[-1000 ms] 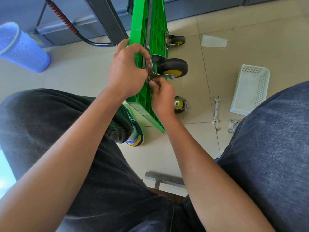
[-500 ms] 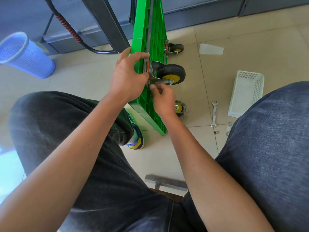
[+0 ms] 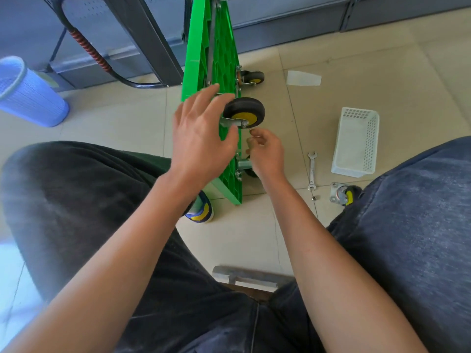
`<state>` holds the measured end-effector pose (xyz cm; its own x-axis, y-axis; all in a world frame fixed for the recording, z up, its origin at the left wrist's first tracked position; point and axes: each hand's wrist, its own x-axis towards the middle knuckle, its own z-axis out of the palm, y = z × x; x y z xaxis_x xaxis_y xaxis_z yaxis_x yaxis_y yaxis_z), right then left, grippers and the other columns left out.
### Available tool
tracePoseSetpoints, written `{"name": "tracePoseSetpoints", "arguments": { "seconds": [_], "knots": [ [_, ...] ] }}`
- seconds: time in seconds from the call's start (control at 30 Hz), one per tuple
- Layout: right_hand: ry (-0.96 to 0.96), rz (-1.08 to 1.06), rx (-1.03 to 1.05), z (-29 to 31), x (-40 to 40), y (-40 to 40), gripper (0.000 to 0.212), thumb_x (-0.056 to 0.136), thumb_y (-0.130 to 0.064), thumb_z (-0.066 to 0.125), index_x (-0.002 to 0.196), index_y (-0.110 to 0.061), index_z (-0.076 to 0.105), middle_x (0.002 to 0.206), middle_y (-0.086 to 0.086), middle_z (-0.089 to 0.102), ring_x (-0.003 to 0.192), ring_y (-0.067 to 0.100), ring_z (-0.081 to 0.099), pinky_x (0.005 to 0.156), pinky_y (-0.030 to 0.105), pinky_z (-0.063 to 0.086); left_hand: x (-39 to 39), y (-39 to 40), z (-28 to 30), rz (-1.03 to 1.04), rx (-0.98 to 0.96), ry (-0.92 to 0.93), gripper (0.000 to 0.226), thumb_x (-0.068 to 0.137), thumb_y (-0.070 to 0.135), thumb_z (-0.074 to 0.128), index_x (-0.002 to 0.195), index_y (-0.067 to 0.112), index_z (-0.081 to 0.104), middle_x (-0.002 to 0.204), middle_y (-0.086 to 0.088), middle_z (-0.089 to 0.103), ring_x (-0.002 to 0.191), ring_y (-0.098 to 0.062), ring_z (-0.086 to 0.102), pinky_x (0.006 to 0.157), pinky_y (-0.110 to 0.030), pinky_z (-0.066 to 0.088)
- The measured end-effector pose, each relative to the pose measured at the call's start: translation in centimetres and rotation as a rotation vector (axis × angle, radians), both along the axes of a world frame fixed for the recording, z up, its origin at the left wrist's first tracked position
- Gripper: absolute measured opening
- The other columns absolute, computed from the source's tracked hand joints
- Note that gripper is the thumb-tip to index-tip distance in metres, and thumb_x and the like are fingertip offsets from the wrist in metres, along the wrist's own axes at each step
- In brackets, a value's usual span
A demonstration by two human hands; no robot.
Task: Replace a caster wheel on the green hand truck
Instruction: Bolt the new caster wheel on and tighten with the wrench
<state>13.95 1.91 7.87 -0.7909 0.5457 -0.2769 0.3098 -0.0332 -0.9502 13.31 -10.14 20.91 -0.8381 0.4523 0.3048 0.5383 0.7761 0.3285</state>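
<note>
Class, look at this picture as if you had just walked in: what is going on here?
A seated person is fitting a caster wheel to a green hand truck standing on edge on the tiled floor. The left hand hovers open beside the wheel; the right hand, fingers curled, is just below it, and whether it holds anything is unclear. A wrench, a nut, a loose caster and a white basket lie nearby.

blue bin (image 3: pixel 30 98), white basket (image 3: pixel 356 143)

Likely workshop or storeroom: tiled floor (image 3: pixel 382 72), grey metal shelving (image 3: pixel 280 19), spanner (image 3: pixel 311 171) lying loose.
</note>
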Motion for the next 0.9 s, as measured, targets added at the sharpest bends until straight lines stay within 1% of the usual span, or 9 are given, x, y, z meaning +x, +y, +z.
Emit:
{"name": "tracePoseSetpoints", "arguments": {
  "seconds": [0.1, 0.2, 0.37, 0.43, 0.5, 0.57, 0.7, 0.8, 0.9],
  "knots": [
    [-0.055, -0.044, 0.025, -1.4, 1.2, 1.9, 0.019, 0.099, -0.01, 0.057, 0.113, -0.014, 0.069, 0.097, -0.001, 0.068, 0.092, 0.02, 0.067, 0.09, 0.038, 0.056, 1.4, 1.6, -1.3, -0.061, -0.03, 0.047, 0.044, 0.09, 0.027, 0.062, 0.133, 0.021, 0.062, 0.141, 0.0, 0.058, 0.133, -0.026, 0.05, 0.115, -0.061, 0.028],
    [-0.126, -0.08, 0.002, -3.8, 2.4, 3.7, 0.022, 0.095, -0.009, 0.057, 0.111, -0.017, 0.069, 0.106, 0.007, 0.073, 0.095, 0.021, 0.068, 0.097, 0.044, 0.056, 2.0, 2.9, -2.9, -0.134, -0.002, 0.019, 0.041, 0.089, 0.021, 0.061, 0.13, 0.015, 0.064, 0.135, -0.003, 0.063, 0.124, -0.029, 0.057, 0.109, -0.055, 0.039],
    [-0.322, -0.102, -0.025, -8.0, 5.0, 6.1, 0.027, 0.094, -0.008, 0.054, 0.114, -0.018, 0.07, 0.112, 0.001, 0.07, 0.103, 0.022, 0.067, 0.098, 0.041, 0.055, 2.9, 5.4, -7.0, -0.155, 0.017, -0.236, 0.04, 0.09, 0.021, 0.06, 0.13, 0.017, 0.065, 0.12, -0.006, 0.07, 0.109, -0.033, 0.064, 0.091, -0.047, 0.054],
    [-0.376, -0.136, -0.009, -9.5, 6.2, 6.8, 0.027, 0.095, -0.008, 0.053, 0.112, -0.019, 0.071, 0.113, -0.002, 0.07, 0.101, 0.018, 0.066, 0.09, 0.03, 0.053, 2.9, 6.4, -9.3, -0.145, -0.016, -0.325, 0.04, 0.091, 0.024, 0.059, 0.13, 0.02, 0.064, 0.115, -0.007, 0.072, 0.102, -0.031, 0.066, 0.087, -0.043, 0.055],
    [-0.436, -0.134, 0.035, -10.8, 7.2, 7.6, 0.026, 0.097, -0.008, 0.054, 0.118, -0.013, 0.07, 0.116, -0.002, 0.068, 0.104, 0.015, 0.062, 0.078, 0.014, 0.039, 3.2, 7.5, -11.4, -0.13, -0.053, -0.426, 0.037, 0.092, 0.026, 0.059, 0.129, 0.022, 0.065, 0.117, -0.005, 0.071, 0.101, -0.029, 0.066, 0.082, -0.038, 0.054],
    [-0.48, -0.149, 0.035, -12.4, 8.0, 8.1, 0.028, 0.098, -0.008, 0.056, 0.122, -0.009, 0.069, 0.125, 0.002, 0.069, 0.113, 0.02, 0.063, 0.078, 0.013, 0.036, 3.5, 8.6, -13.8, -0.12, -0.096, -0.537, 0.035, 0.095, 0.029, 0.057, 0.128, 0.022, 0.064, 0.124, -0.004, 0.069, 0.109, -0.029, 0.063, 0.085, -0.039, 0.052],
    [-0.561, -0.206, 0.018, -15.2, 9.1, 8.7, 0.026, 0.098, -0.011, 0.058, 0.121, -0.01, 0.068, 0.127, 0.005, 0.069, 0.119, 0.024, 0.063, 0.09, 0.022, 0.043, 3.9, 10.2, -18.6, -0.138, -0.176, -0.693, 0.036, 0.098, 0.034, 0.055, 0.129, 0.021, 0.066, 0.136, -0.002, 0.062, 0.129, -0.025, 0.054, 0.105, -0.04, 0.046],
    [-0.643, -0.182, 0.064, -17.1, 10.2, 9.5, 0.028, 0.099, -0.014, 0.057, 0.125, -0.01, 0.066, 0.13, 0.006, 0.067, 0.12, 0.025, 0.062, 0.084, 0.017, 0.037, 4.2, 11.8, -21.0, -0.117, -0.213, -0.767, 0.036, 0.1, 0.033, 0.054, 0.133, 0.021, 0.064, 0.139, -0.002, 0.059, 0.132, -0.023, 0.05, 0.107, -0.035, 0.04],
    [-0.689, -0.187, 0.101, -18.9, 10.7, 10.6, 0.027, 0.099, -0.014, 0.056, 0.124, -0.009, 0.065, 0.129, 0.007, 0.068, 0.12, 0.026, 0.062, 0.085, 0.021, 0.038, 3.7, 12.8, -23.6, -0.113, -0.281, -0.824, 0.04, 0.101, 0.037, 0.051, 0.138, 0.024, 0.059, 0.144, 0.001, 0.056, 0.132, -0.022, 0.05, 0.108, -0.034, 0.039]
  ]
}}
